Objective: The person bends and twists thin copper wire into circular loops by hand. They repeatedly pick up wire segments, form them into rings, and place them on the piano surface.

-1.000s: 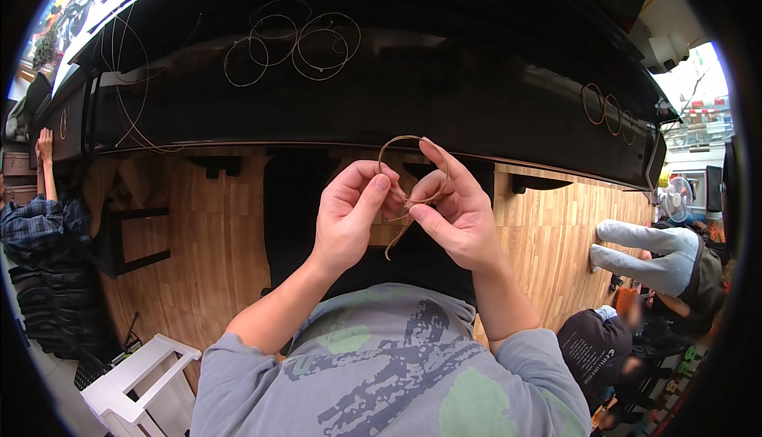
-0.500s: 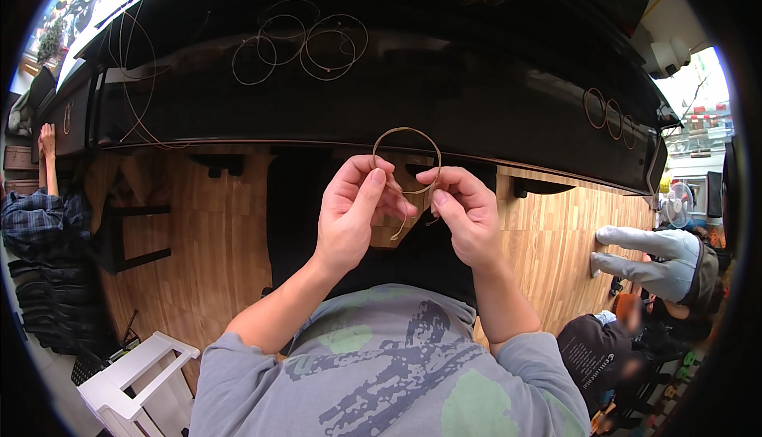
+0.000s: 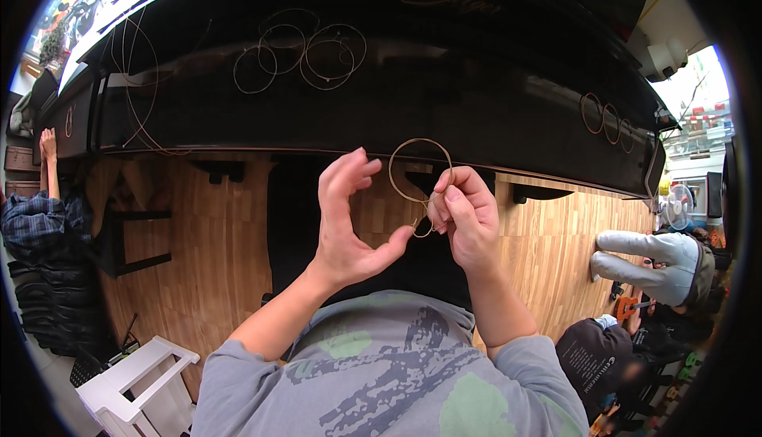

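My right hand [image 3: 470, 219] pinches a coiled guitar string [image 3: 421, 139], a thin brass-coloured wire wound into a ring. The ring stands up to the left of its fingertips. Below the pinch, a loose end of the wire curves down and left. My left hand [image 3: 341, 231] is off the ring, its fingers raised and its thumb stretched toward that loose end. Whether the thumb tip touches the wire, I cannot tell. Both hands are just in front of a glossy black piano [image 3: 476, 103].
Several silvery wire coils [image 3: 255, 92] lie on the piano, with copper-coloured coils [image 3: 583, 111] at its right end and long loose wires at its left. A person's hand [image 3: 48, 145] rests by the piano's left end. Right are people, a small guitar [image 3: 625, 308] and a fan [image 3: 677, 203].
My left hand has let go of the ring and opened, moving slightly left. The ring has shifted right and down, now held by the right hand alone.
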The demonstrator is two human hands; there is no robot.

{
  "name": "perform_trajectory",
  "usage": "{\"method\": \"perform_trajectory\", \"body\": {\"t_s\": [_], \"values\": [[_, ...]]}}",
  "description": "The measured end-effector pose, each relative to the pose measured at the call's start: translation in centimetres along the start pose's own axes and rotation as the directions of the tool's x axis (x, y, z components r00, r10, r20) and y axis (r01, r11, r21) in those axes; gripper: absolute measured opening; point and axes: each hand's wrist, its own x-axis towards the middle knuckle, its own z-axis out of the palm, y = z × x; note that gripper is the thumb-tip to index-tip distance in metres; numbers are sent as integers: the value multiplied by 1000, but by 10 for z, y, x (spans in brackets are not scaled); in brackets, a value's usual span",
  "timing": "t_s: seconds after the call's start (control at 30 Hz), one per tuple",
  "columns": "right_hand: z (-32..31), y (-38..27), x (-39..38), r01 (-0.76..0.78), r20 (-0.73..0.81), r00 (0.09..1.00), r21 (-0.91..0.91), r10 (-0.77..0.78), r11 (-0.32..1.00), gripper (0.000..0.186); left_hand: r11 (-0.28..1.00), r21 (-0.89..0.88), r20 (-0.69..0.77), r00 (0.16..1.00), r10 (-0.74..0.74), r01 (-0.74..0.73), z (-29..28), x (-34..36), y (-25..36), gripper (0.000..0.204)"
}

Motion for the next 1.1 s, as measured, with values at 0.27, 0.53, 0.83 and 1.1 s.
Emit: {"method": "perform_trajectory", "body": {"t_s": [0.27,0.53,0.83,1.1], "values": [[9,3,-4,15,20,1000,-105,-13,994,11,922,237,110,951,289,-307,0,9,3,22],[8,8,-11,129,128,988,-378,-86,917,8,947,-191,-5,964,-265,259,8,1,7,11],[14,15,-14,118,75,992,-348,-97,930,8,983,180,30,999,28,-33,1,6,12,17],[14,14,-13,140,93,988,-252,-121,958,8,993,66,-44,995,-91,94,4,5,15,37]]}}
